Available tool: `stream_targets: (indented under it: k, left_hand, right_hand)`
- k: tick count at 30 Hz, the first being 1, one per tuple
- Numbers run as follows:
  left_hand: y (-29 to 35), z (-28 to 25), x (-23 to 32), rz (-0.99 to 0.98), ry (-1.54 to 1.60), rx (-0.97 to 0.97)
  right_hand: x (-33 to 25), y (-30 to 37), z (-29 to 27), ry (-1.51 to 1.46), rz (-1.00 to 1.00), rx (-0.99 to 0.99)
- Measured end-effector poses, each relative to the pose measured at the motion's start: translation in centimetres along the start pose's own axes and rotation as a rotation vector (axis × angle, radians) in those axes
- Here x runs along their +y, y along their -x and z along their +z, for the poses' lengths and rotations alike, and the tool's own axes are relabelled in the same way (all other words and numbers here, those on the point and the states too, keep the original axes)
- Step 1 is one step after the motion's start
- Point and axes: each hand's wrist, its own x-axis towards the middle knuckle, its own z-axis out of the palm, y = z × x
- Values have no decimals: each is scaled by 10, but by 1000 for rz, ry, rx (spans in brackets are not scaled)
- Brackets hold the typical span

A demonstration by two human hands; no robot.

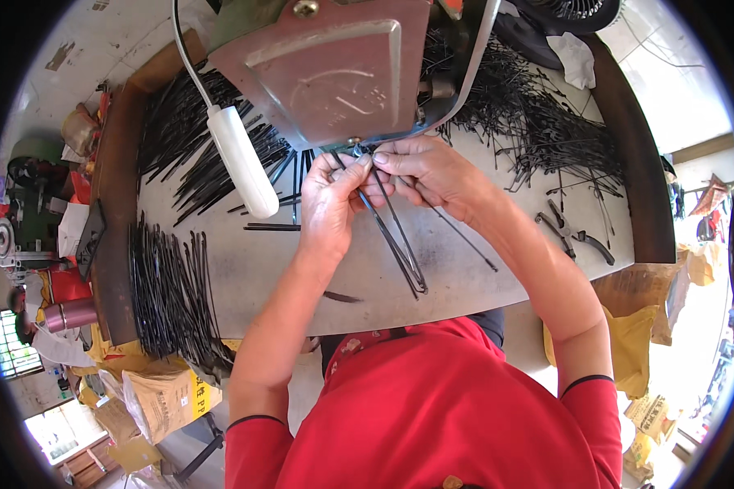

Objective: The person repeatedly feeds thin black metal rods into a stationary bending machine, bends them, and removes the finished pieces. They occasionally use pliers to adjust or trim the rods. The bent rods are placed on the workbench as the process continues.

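Black rods [408, 265] are between my two hands, just below the reddish machine [326, 73], with their lower ends pointing down toward my red shirt [448, 391]. My left hand [330, 200] is pinched around them near the top, and my right hand [432, 175] pinches close beside it, thumb against finger, at the top ends. My fingers cover that spot, so I cannot tell just how the ends sit there. One more thin rod [465, 238] pokes out below my right hand — I cannot tell if I hold it or if it lies on the tabletop [257, 277].

I think the rods are light, so a small pinch should do. They look stiff, like wire, but so long and thin that they may wobble or bend. They look a bit shiny too, so they may slip or roll in my hand. They don't look easy to snap. The best place to hold them is near the top, with finger and thumb — the long tails can hang loose. Rods like those in the pile [167, 293] on my left could catch on each other.
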Motion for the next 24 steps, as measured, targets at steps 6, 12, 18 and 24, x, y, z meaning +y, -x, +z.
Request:
stream_targets:
  k: [6, 12, 18, 24]
  left_hand:
    - [3, 3, 5, -16, -44, 89]
    - [5, 5, 6, -15, -67, 143]
    - [14, -5, 11, 40, -139, 99]
    - [57, -7, 39, -17, -348, 176]
  right_hand:
    - [19, 5, 11, -221, -63, 71]
    - [23, 5, 17, -218, -122, 119]
    - [22, 21, 45, -44, -219, 272]
    - [26, 42, 52, 179, -266, 112]
